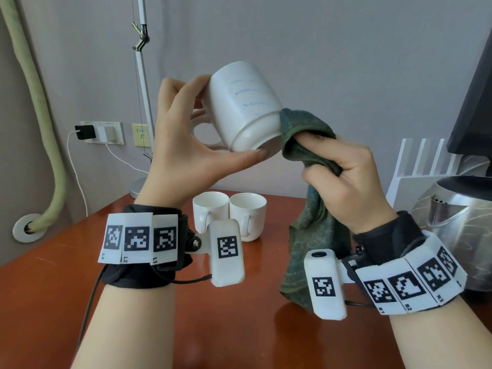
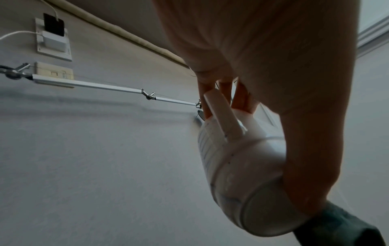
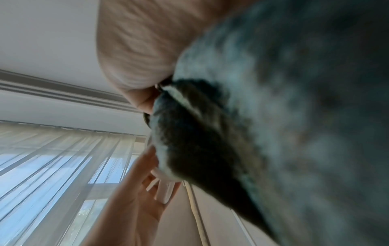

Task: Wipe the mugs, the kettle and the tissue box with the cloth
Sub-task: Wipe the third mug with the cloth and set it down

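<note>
Above red-brown worktop [image 1: 186, 315]: white mug [image 1: 245, 107] tipped, base toward right hand [image 1: 348, 182], grasped by left hand [image 1: 181, 145]; green cloth [image 1: 306, 134], clenched in right grip, touching mug's base edge.

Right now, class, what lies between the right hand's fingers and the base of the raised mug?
The green cloth lies between them: the right hand grips it against the raised mug, seen in the head view.

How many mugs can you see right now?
3. One mug is held tilted in the air by the left hand, with the cloth at its base. Two mugs stand side by side on the table. Others may be hidden.
</note>
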Tool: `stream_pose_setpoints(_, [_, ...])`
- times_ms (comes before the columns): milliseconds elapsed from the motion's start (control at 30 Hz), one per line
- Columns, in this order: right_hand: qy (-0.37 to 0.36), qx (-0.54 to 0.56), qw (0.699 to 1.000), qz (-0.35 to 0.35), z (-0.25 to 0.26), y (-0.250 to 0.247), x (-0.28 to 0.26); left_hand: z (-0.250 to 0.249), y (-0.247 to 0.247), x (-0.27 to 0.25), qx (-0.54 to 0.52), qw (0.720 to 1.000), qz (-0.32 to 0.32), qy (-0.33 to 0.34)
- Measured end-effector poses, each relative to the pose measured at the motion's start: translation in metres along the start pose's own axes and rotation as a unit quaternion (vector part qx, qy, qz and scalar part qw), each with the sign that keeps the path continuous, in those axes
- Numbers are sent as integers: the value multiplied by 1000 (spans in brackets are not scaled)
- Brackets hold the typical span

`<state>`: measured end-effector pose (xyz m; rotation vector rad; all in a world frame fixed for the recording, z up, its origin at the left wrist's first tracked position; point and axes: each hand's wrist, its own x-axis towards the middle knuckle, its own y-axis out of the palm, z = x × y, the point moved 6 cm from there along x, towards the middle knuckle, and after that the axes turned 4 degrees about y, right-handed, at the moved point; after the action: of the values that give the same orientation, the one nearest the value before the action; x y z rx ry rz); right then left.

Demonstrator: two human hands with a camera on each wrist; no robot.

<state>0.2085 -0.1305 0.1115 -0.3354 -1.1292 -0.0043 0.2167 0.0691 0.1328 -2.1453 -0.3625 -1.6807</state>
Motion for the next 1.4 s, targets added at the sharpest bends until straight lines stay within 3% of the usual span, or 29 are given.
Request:
stream_pose_setpoints(233, [53, 95, 984, -144, 5, -20, 3, -2, 7, 0, 28, 999, 19, 21])
stream_pose_setpoints(400, [79, 79, 980, -164, -2, -21, 4, -9, 14, -1, 25, 999, 34, 27])
stream_pose_setpoints(633, [54, 70, 987, -137, 3, -20, 7, -11, 14, 0, 23, 999, 35, 26])
stream_pose_setpoints(767, [-34, -41, 995, -80, 17, -16, 9, -12, 12, -1, 15, 999, 29, 25])
stream_pose_setpoints(933, [-108, -196, 975, 2, 22, -12, 9, -13, 10, 0, 52, 997, 32, 41])
stream_pose_setpoints(1100, [-177, -262, 948, 32, 34, 1, 5, -16, 12, 2, 74, 995, 41, 47])
stream_pose_setpoints(1400, [-138, -297, 945, 5, 19, 4, 4, -7, 8, 0, 98, 994, 32, 33])
